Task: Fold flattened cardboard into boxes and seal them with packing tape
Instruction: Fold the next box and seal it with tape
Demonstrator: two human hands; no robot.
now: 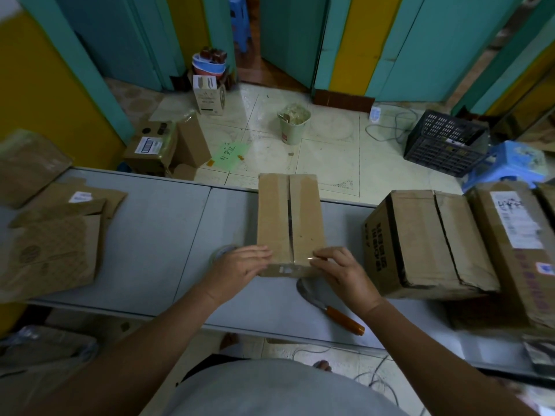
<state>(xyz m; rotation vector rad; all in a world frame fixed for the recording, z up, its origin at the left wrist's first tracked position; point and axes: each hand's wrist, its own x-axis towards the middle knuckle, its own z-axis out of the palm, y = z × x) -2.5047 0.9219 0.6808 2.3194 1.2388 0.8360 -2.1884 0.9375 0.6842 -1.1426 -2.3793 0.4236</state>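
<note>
The box sits mid-desk, flaps gaping; left hand lies flat on its near end, right hand bends fingers onto tape, pinch unclear. Uneven pressing could wrinkle tape, leaving the seam open

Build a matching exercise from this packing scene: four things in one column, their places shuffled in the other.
1. small brown cardboard box
2. orange-handled knife
3. pale green plastic bucket
4. flattened brown cardboard sheets

A. on the tiled floor beyond the grey table
B. at the table's left end
C. in the middle of the table
D. on the table, between the box and the near edge

Pairs: 1-C, 2-D, 3-A, 4-B.
</note>
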